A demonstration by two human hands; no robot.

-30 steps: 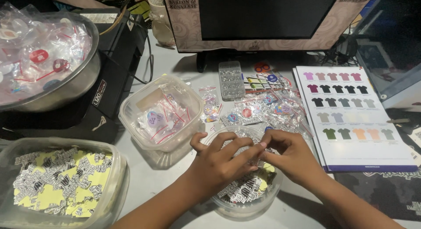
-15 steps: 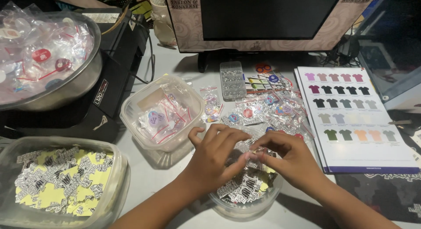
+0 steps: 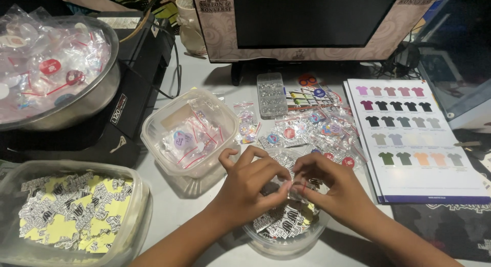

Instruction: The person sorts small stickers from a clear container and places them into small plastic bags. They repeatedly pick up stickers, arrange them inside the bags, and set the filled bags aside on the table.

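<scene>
A dark monitor [image 3: 307, 16] stands at the far edge of the grey tabletop [image 3: 169, 205], with a shirt colour chart [image 3: 414, 139] toward the right edge and a steel bowl [image 3: 56, 78] of bagged badges at the far left. Near the front edge, the left hand [image 3: 250, 187] and right hand [image 3: 332, 187] meet above a round clear tub [image 3: 284, 241] of printed cut-outs, fingertips pinching one small clear zip bag [image 3: 296, 187] between them.

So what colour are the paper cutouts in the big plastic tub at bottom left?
Yellow with black-and-white print, in the head view.
</scene>
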